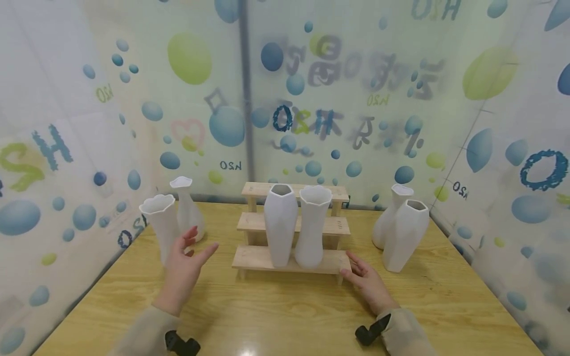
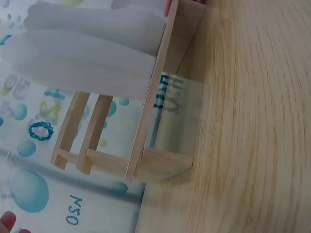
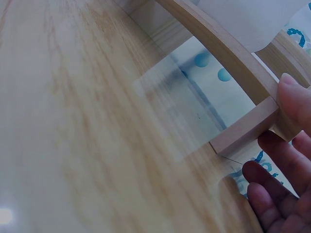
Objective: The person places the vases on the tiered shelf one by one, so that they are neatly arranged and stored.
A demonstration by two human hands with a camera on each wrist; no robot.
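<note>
A three-step wooden stand [image 1: 250, 258] is on the table. On its lowest step, a faceted white vase [image 1: 280, 222] and a scalloped-rim white vase [image 1: 313, 222] stand upright side by side. My right hand [image 1: 367, 283] grips the right end of that step; in the right wrist view the thumb [image 3: 293, 99] lies against the corner, with fingers around the end by the leg. My left hand [image 1: 181, 269] is raised over the table left of the stand, fingers spread and holding nothing. It overlaps a scalloped white vase [image 1: 160, 225] in the head view.
Behind that left vase stands a narrow-necked white vase [image 1: 189, 210]. To the right are another faceted white vase [image 1: 404, 237] and a narrow-necked one [image 1: 385, 225] behind it. Printed curtains [image 1: 187, 148] enclose the wooden table [image 1: 267, 316] at the back and sides.
</note>
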